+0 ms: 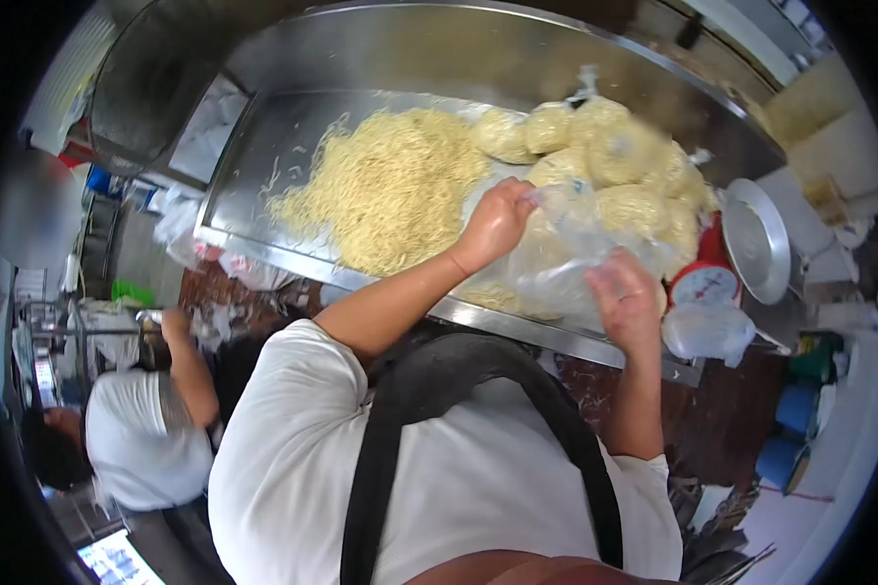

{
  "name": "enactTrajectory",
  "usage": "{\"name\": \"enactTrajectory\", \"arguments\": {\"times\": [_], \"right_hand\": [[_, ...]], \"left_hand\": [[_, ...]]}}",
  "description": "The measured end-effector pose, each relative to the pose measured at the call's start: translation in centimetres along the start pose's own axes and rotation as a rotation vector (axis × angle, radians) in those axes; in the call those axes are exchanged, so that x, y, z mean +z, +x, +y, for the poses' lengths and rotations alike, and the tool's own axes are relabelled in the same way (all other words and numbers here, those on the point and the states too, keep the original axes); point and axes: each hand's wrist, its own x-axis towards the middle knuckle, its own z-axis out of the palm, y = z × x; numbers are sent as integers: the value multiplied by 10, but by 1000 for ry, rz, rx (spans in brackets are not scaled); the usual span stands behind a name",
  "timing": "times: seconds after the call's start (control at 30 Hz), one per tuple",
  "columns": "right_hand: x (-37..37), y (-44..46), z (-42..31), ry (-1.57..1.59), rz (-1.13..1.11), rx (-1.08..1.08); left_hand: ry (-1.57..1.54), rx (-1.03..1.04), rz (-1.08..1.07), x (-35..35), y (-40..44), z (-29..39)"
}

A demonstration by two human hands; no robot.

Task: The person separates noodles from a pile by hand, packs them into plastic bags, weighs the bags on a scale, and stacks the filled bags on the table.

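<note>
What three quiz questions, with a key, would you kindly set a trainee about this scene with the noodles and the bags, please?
1. True or false: in the picture, the pile of loose noodles lies to the left of the filled bags.
2. What do the fingers of the left hand pinch?
A) A knife
B) A clear plastic bag
C) A ladle
3. Which of the person's hands is nearer to the red scale?

Key: 1. True. 2. B. 3. The right hand.
</note>
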Motion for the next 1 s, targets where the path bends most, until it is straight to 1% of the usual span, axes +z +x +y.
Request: {"name": "enactTrajectory", "arguments": {"times": [0.03, 0.07, 0.1, 0.13, 0.17, 0.2, 0.23, 0.27, 0.3, 0.33, 0.37, 0.4, 0.43, 0.47, 0.53, 0.6, 0.63, 0.7, 0.73, 0.8, 0.9, 0.97, 1.0], "right_hand": [[14, 7, -8, -57, -78, -207], [30, 17, -17, 9, -168, -288], [44, 25, -27, 4, -94, -316], [58, 34, -36, -7, -17, -344], [69, 41, -43, -22, 61, -371], [80, 45, -43, 4, 162, -326], [94, 48, -40, 27, 263, -279], [111, 52, -38, 49, 366, -234], [131, 59, -36, 43, 366, -183], [155, 66, -31, 37, 368, -130], [180, 75, -27, 29, 373, -74], [205, 87, -26, 32, 233, -12], [232, 100, -32, 10, 167, -55], [262, 114, -40, -12, 99, -96], [324, 144, -48, -44, -98, -134], [387, 182, -60, -237, -262, -98], [421, 201, -55, -355, -271, -104], [482, 238, -41, -582, -294, -120], [502, 262, -41, -629, -363, -43], [531, 306, -40, -716, -502, 115], [546, 349, -41, -650, -708, 195], [565, 354, 3, -553, -598, 117], [565, 355, 19, -507, -541, 72]], "left_hand": [[-260, -243, -6, -15, 2, -12], [-525, -485, -12, -32, -1, -24], [-795, -724, -13, -50, -5, -32], [-794, -800, 88, -75, -4, -29], [-870, -765, 149, -95, -11, -59], [-946, -728, 210, -115, -17, -90], [-1021, -746, 334, -138, -17, -91], [-928, -812, 463, -165, -19, -99], [-766, -859, 579, -196, -22, -96], [-610, -720, 513, -229, -39, -104], [-590, -635, 559, -256, -57, -145], [-698, -595, 625, -284, -60, -172], [-794, -586, 550, -315, -74, -196], [-665, -621, 559, -341, -78, -196], [-654, -688, 560, -393, -91, -206], [-608, -714, 537, -435, -108, -237], [-602, -738, 514, -454, -119, -257], [-540, -731, 549, -480, -134, -289], [-506, -727, 568, -491, -139, -303], [-577, -770, 589, -510, -153, -325], [-645, -846, 607, -528, -167, -361], [-680, -877, 605, -534, -166, -368], [-700, -885, 644, -535, -165, -373]]}}
